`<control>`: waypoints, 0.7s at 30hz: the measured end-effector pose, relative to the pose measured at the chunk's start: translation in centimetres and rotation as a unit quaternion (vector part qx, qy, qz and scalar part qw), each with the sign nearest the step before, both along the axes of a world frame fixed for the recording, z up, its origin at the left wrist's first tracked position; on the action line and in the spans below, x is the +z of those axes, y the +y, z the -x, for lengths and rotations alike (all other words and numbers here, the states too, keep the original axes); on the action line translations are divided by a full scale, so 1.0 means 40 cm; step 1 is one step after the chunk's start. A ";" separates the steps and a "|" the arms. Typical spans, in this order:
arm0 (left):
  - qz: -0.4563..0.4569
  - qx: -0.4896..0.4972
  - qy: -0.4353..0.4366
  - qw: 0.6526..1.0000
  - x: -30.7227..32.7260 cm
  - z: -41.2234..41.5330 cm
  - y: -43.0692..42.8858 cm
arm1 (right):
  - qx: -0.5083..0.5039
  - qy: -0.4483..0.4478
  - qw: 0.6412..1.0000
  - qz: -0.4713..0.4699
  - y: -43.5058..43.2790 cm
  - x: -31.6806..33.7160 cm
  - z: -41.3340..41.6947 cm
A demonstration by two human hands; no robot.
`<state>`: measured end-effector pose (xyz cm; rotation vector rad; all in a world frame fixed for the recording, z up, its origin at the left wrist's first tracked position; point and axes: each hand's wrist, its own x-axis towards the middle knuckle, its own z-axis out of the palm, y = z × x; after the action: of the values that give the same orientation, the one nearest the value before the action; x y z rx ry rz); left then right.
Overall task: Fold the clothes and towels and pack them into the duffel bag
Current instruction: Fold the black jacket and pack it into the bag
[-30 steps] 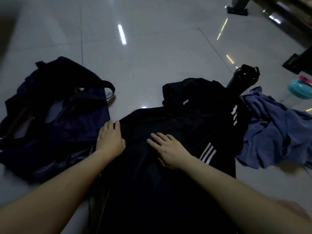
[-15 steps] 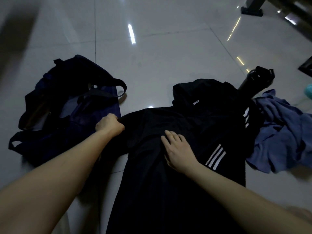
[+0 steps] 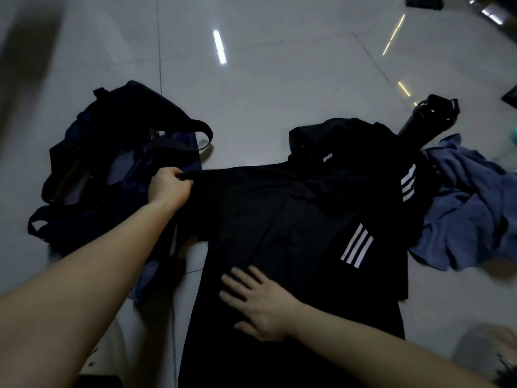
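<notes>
A black jacket with white stripes lies spread on the tiled floor in front of me. My left hand pinches the jacket's left edge near the shoulder, fingers curled round the fabric. Flat on the jacket's lower front lies my right hand, fingers spread and pressing down. The open navy duffel bag sits on the floor to the left, right beside my left hand. A crumpled blue cloth lies to the right of the jacket.
A black bottle lies on the floor beyond the jacket's right shoulder. Dark furniture feet stand at the far top right. Glossy grey tiles stretch away beyond the bag and jacket.
My right hand slid down the jacket toward me and now presses its lower front. My left hand went from lying flat to gripping the jacket's left edge.
</notes>
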<state>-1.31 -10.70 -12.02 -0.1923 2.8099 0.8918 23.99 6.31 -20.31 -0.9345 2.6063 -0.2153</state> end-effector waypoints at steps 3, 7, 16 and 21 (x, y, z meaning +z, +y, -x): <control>0.050 -0.026 0.023 0.998 -0.004 -0.007 -0.001 | -0.012 0.032 0.999 0.034 0.010 0.011 -0.018; 0.211 -0.152 0.096 0.961 -0.011 -0.057 0.035 | -0.221 0.056 0.972 -0.052 0.195 0.071 0.041; 0.276 -0.449 -0.034 0.849 -0.135 -0.295 0.259 | -0.288 0.067 0.919 -0.260 0.520 0.128 -0.017; 0.284 -0.428 -0.037 0.857 -0.115 -0.286 0.292 | -0.303 0.088 0.905 -0.287 0.590 0.159 -0.031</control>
<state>10.11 0.98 -16.60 0.8609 2.5408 -0.1480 25.22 29.90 -13.96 0.0737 2.7883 0.4869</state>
